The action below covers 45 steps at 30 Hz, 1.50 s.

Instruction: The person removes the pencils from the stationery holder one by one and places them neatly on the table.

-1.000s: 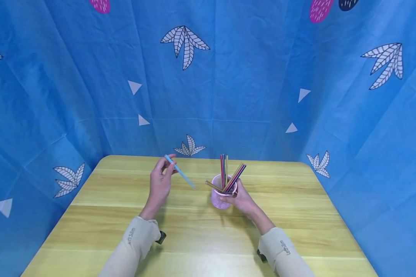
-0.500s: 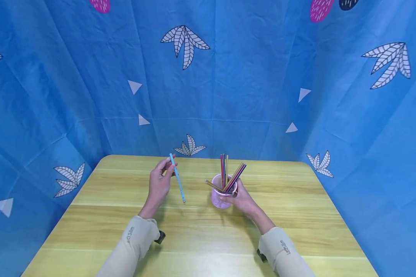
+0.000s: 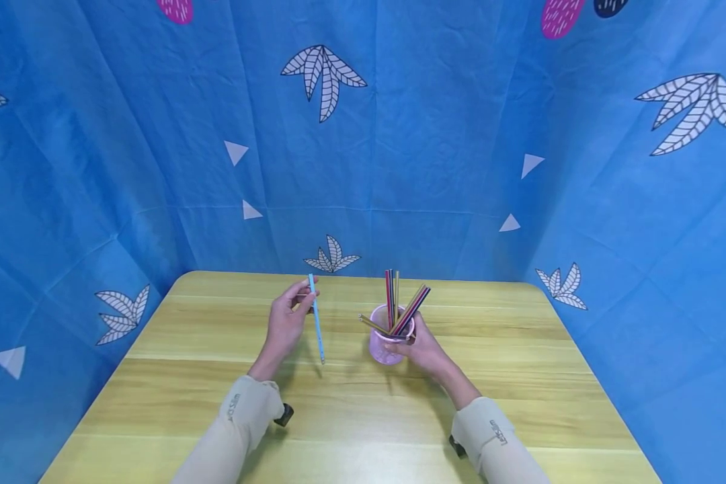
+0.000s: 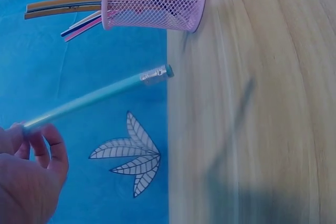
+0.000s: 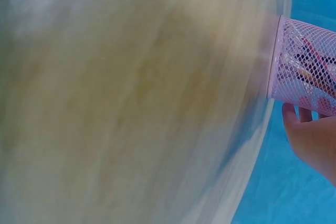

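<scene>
Pinching a blue pencil (image 3: 318, 329) in the left hand (image 3: 286, 323), eraser end down, near the far edge of the surface (image 3: 363, 413). Across a gap rightward, gripping a pink mesh cup (image 3: 382, 351) of pencils (image 3: 411, 311) with the right hand (image 3: 425, 349), well inside the right edge.

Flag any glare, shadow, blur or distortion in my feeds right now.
Head view: pale glare on the table's near middle; left wrist: slanting shadow on the wood, blue pencil slightly soft; right wrist: table surface blurred, its edge bowed, likely lens distortion, pink mesh cup clearer but cut by the frame.
</scene>
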Tool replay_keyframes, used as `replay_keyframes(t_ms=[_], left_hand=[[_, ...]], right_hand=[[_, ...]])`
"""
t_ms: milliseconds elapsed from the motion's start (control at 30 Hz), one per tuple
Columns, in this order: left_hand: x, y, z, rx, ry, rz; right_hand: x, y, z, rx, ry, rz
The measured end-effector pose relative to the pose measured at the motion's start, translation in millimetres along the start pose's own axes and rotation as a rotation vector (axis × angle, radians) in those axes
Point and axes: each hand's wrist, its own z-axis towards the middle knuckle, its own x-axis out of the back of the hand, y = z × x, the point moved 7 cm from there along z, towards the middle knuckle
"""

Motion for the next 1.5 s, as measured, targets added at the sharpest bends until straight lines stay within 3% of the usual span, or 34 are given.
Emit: replay_keyframes(t_ms=[667,1500], left_hand=[[-19.6,-30.6,3.8,0.114,-0.071,0.067],[-32.4,-53.5,4.5,0.223,-0.070,0.127]], right_hand=[[0,0,-1.0,-0.008,-0.008,0.015],[0,-2,-2.0,0.005,-0.017,0.023]])
